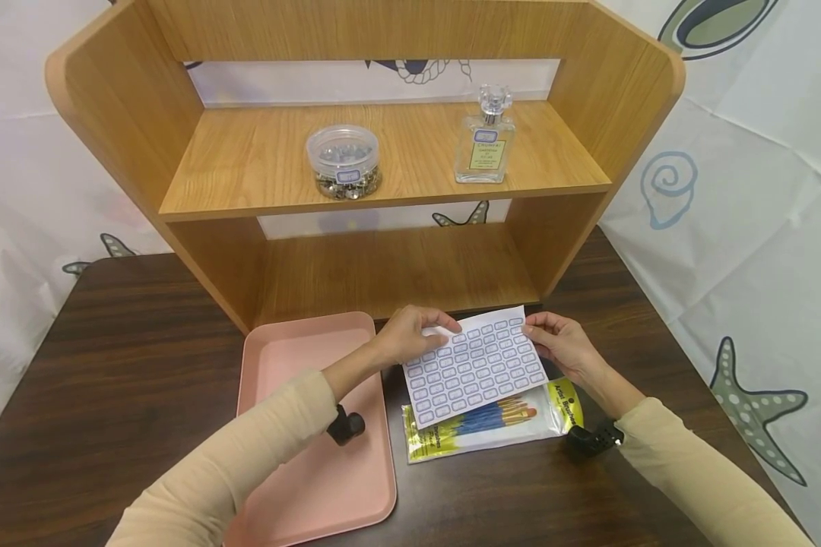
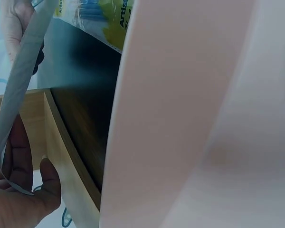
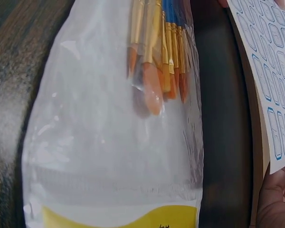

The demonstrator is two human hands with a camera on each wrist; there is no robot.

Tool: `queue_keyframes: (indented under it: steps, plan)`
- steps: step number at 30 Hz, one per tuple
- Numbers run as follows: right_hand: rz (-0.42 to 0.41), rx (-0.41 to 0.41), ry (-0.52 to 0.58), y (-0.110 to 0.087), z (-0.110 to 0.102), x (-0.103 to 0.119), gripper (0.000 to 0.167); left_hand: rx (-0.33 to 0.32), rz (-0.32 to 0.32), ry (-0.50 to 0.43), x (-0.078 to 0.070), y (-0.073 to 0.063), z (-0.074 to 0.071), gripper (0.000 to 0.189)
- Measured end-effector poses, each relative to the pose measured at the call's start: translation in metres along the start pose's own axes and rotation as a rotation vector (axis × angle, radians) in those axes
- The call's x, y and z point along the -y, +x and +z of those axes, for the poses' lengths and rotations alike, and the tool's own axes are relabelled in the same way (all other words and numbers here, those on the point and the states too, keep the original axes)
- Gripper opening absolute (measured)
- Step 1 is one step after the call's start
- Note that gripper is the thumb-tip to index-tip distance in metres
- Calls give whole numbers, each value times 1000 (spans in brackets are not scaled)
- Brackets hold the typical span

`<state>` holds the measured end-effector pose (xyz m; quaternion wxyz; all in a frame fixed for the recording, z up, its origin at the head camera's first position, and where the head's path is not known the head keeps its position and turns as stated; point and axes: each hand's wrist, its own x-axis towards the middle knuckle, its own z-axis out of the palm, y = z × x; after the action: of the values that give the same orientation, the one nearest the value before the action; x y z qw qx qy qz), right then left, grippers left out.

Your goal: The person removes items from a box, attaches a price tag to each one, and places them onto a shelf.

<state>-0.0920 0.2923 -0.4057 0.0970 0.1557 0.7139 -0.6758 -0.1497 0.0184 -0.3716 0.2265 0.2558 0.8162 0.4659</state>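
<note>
A white sheet of small blue-bordered label stickers [image 1: 479, 368] is held up between both hands, tilted. The left hand [image 1: 410, 336] grips its upper left edge, with the thumb on the printed face. At the right edge, the right hand [image 1: 562, 346] pinches the sheet between thumb and fingers. Seen edge-on in the left wrist view, the sheet [image 2: 21, 76] bends near the left hand [image 2: 23, 190]. Beneath it on the table lies a clear and yellow pack of artist brushes [image 1: 499, 429], partly covered by the sheet in the head view.
A pink tray [image 1: 301, 486] lies under the left forearm. Behind stands a two-level wooden shelf [image 1: 260, 182]. Its upper board carries a lidded clear jar of small metal pieces [image 1: 345, 163] and a glass perfume bottle [image 1: 486, 148], both bearing blue-bordered labels.
</note>
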Motion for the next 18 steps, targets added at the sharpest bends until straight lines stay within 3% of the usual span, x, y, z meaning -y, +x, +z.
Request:
queue_keyframes:
  steps: [18]
  plan:
    - [2,-11,-12,2,1,0,6,-8,17,-75,3,1,1,17]
